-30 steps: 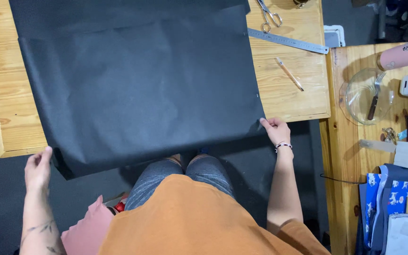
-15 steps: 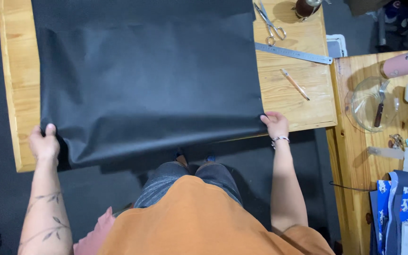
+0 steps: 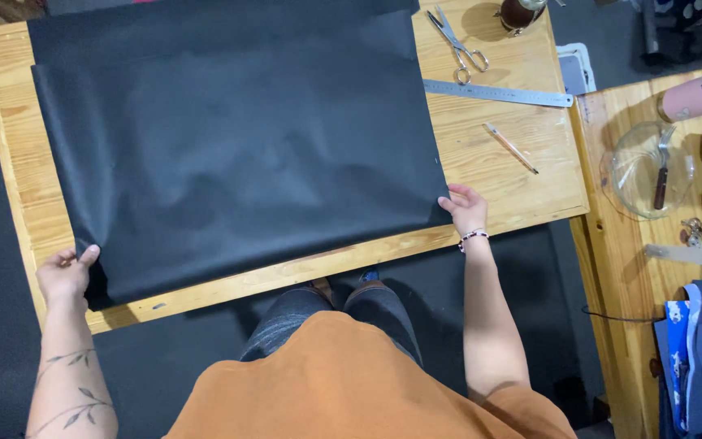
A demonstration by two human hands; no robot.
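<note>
Large matte black sheet of paper-like material (image 3: pixel 237 138) lies flat across the pale pine plank tabletop (image 3: pixel 522 195), covering most of its width. Far edge of the sheet reaches the back of the tabletop; near edge runs just inside the front edge, leaving a strip of bare wood.

Left hand (image 3: pixel 65 275): at the near left corner of the sheet, fingers curled, thumb up against the sheet's edge. Corner appears pinched between thumb and fingers; the underside of the grip is hidden, so only contact is certain.

Right hand (image 3: pixel 466 208): at the near right corner, fingers bent, tips on the sheet's edge, grasping it. Beaded bracelet at the wrist.

To the right of the sheet, on bare wood: steel scissors (image 3: pixel 458 36) near the back, a long steel ruler (image 3: pixel 497 93) lying crosswise just below them, a thin pencil-like stick (image 3: pixel 511 148) lying slantwise nearer the right hand. A dark round jar (image 3: pixel 518 13) at the back corner.

Second wooden surface to the right, standing apart: clear glass bowl (image 3: pixel 647 171) with a dark-handled tool in it; pink cylinder (image 3: pixel 700 93) above it.

Person wears an orange top, seen from above.
</note>
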